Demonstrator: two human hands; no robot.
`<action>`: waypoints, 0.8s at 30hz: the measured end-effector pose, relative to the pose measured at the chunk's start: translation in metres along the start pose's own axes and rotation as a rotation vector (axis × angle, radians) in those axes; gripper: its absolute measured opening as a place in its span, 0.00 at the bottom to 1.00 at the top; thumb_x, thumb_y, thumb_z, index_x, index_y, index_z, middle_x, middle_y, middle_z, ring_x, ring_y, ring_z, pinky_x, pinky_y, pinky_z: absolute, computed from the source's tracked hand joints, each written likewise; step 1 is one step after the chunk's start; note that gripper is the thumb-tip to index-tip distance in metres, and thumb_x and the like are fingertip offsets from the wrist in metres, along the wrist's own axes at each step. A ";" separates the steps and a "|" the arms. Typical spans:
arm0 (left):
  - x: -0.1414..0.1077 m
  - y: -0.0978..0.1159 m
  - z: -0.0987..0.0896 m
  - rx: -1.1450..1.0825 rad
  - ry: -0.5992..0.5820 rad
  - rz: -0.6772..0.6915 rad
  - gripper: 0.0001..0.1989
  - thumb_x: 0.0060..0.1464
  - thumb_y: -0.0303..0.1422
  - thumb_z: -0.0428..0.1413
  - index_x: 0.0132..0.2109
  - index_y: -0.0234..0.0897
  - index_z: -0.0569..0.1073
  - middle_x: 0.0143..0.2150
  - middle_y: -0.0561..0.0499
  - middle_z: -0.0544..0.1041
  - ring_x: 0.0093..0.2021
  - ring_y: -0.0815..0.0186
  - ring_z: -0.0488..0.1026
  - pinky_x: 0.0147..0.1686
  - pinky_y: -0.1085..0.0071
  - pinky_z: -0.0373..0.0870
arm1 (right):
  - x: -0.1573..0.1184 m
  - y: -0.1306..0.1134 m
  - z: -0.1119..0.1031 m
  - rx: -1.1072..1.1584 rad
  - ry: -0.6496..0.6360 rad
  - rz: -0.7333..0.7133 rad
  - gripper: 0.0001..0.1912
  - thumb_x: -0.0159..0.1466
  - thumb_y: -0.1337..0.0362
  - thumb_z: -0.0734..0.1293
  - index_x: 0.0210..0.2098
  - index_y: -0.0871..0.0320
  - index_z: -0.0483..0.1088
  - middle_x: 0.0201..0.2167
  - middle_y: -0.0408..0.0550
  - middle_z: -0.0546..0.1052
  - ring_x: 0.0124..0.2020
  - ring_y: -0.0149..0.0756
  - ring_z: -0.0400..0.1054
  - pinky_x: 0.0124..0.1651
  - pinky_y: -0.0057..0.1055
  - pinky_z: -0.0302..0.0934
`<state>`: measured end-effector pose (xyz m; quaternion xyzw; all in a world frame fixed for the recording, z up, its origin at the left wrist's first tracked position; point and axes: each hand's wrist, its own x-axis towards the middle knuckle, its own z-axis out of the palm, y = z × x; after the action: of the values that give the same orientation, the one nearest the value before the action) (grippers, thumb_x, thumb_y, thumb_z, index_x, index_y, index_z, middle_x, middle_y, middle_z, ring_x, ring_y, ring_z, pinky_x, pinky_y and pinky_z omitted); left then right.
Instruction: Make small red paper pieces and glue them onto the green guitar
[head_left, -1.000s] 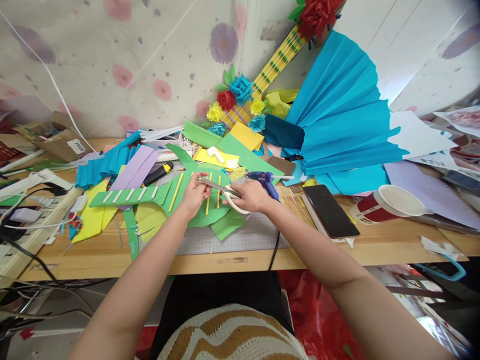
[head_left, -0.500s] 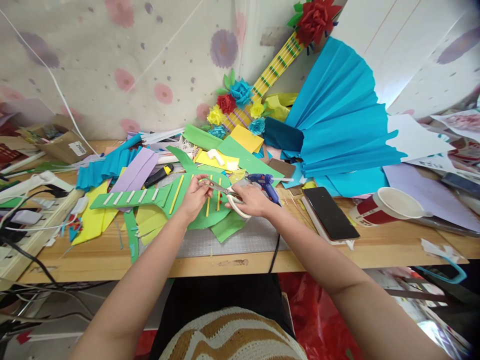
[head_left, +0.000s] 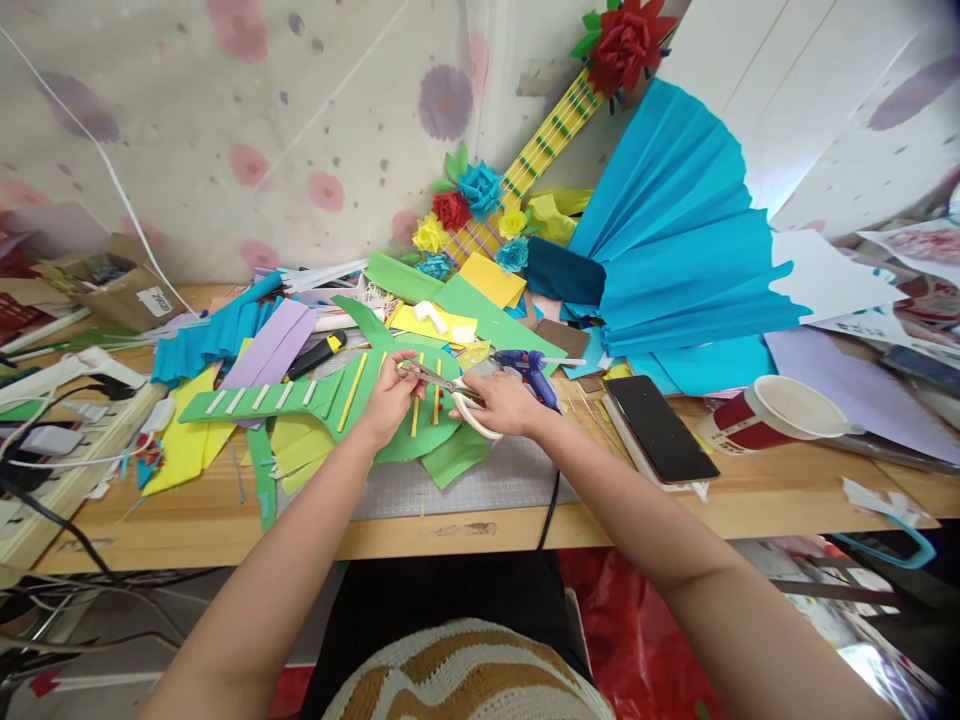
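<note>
My right hand (head_left: 506, 402) is closed around the white-handled scissors (head_left: 475, 413), their blades pointing left. At the blade tips my left hand (head_left: 388, 405) is pinched; whatever its fingertips hold is too small to make out. Both hands are above a green paper guitar (head_left: 319, 385) that lies flat with its neck to the left. Several short white strips (head_left: 259, 397) cross the neck, and longer yellow strips (head_left: 352, 390) lie across the body. Part of the body is hidden under my hands.
A blue glue gun (head_left: 532, 372) lies beyond my right hand, with a black phone (head_left: 661, 428) and a paper cup (head_left: 772, 412) farther right. A yellow-black cutter (head_left: 318, 353) sits left. A grey cutting mat (head_left: 450, 490) and a decorated yellow guitar (head_left: 551, 140) are also there.
The hands, scissors and green guitar stay almost where they were. The whole view has shifted very slightly.
</note>
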<state>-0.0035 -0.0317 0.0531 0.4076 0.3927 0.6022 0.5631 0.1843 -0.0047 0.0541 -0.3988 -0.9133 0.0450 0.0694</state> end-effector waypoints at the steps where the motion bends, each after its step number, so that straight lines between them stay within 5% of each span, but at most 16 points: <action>1: 0.000 0.000 0.000 0.004 0.004 0.003 0.12 0.48 0.23 0.54 0.40 0.38 0.62 0.26 0.58 0.65 0.23 0.75 0.63 0.25 0.76 0.61 | 0.000 0.000 0.000 -0.010 0.001 0.001 0.31 0.60 0.38 0.49 0.38 0.57 0.65 0.28 0.49 0.74 0.30 0.39 0.65 0.29 0.29 0.41; 24: -0.001 0.000 0.003 -0.020 0.029 -0.010 0.13 0.47 0.23 0.54 0.39 0.38 0.62 0.21 0.59 0.63 0.19 0.76 0.59 0.21 0.78 0.56 | 0.000 0.003 0.001 0.020 0.012 -0.044 0.27 0.61 0.40 0.52 0.39 0.58 0.64 0.30 0.49 0.74 0.31 0.39 0.66 0.31 0.30 0.44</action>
<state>-0.0008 -0.0326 0.0538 0.3910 0.3969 0.6091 0.5644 0.1860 -0.0023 0.0523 -0.3781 -0.9209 0.0502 0.0799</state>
